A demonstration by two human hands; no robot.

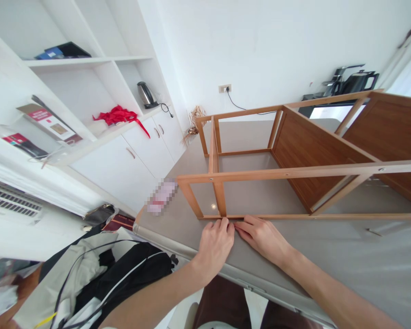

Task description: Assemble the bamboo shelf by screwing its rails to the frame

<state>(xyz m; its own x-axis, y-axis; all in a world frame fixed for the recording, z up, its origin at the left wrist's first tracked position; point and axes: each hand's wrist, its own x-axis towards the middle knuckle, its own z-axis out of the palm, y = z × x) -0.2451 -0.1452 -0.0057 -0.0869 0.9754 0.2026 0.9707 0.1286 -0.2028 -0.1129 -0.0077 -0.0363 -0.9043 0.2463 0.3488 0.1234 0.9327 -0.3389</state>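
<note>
Head view. Wooden rack [308,148] lies on its side across the grey tabletop [345,249], long rails running left to right, its right end past the edge of sight. Colour warm honey-brown. Slim square-cut rails; two darker, reddish-brown boards [380,132] stand up between them, middle and right. Left end is bare frame with a crosspiece near the tip. Small round metal screw heads [382,169] dot the upper near rail.

Left hand [216,240] and right hand [260,237] meet at the lower near rail [284,216], by the foot of that crosspiece. Grip of each: narrow, fingers curled, tips partly hidden; cannot tell whether anything is pinched.

Thin small piece [374,232] on the tabletop, right of the hands. Blurred-out pink object [162,196] at the left corner.
</note>
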